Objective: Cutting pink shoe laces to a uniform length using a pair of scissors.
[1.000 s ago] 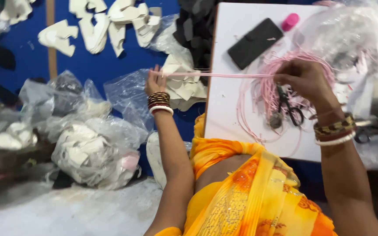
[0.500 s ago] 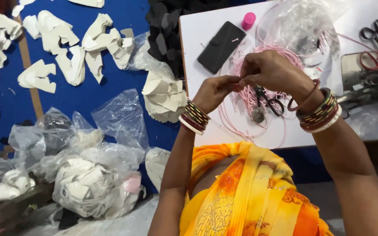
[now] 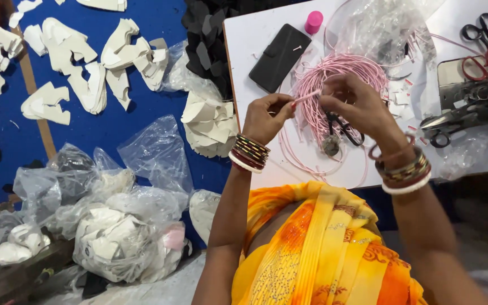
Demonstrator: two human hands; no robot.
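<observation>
My left hand (image 3: 266, 117) and my right hand (image 3: 354, 104) are close together over a white board (image 3: 255, 51), both pinching a short stretch of thin pink cord (image 3: 307, 97) between their fingertips. The cord runs into a loose coil of the same pink cord (image 3: 340, 70) lying on the board under my right hand. Black-handled scissors (image 3: 340, 127) lie on the board just below my right hand. Bangles sit on both wrists.
A black phone (image 3: 279, 56), a pink cap (image 3: 313, 22) and a clear plastic bag (image 3: 385, 28) lie on the board. Red-handled scissors (image 3: 481, 39) and metal tools (image 3: 458, 113) are at right. White cut shapes (image 3: 86, 73) and filled plastic bags (image 3: 108, 226) cover the blue floor at left.
A second ago my left hand stretched the cord far out to the left. It has come back to my right hand, and both now pinch a short piece.
</observation>
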